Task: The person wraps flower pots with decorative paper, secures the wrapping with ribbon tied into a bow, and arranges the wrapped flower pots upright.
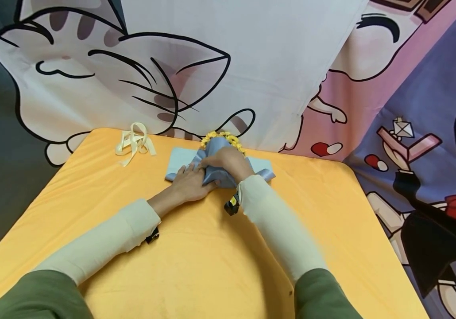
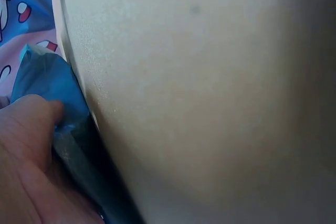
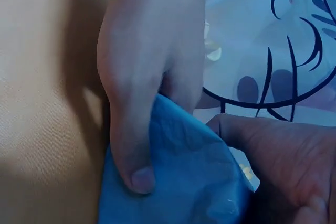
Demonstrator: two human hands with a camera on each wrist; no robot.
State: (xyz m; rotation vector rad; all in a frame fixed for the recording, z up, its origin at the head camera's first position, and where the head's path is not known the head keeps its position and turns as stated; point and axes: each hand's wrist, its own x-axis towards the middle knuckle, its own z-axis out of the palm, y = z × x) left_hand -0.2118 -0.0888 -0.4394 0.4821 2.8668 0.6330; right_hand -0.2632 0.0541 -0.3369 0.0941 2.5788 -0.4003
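A bouquet of small yellow flowers (image 1: 232, 139) lies at the table's far edge, with blue wrapping paper (image 1: 214, 146) around its lower part. My left hand (image 1: 191, 182) lies over the left side of the paper. The right wrist view shows its thumb along the near face of the blue paper (image 3: 184, 161), the other fingers behind. My right hand (image 1: 232, 161) grips the folded paper from above, just below the flowers; its palm hides most fingertips. In the left wrist view my left thumb presses the paper (image 2: 52, 82).
A loose cream ribbon (image 1: 134, 144) lies to the left on the yellow tablecloth (image 1: 172, 266). Pale blue sheet corners (image 1: 261, 165) spread out under the bouquet. A cartoon-printed curtain (image 1: 272, 66) hangs directly behind the table.
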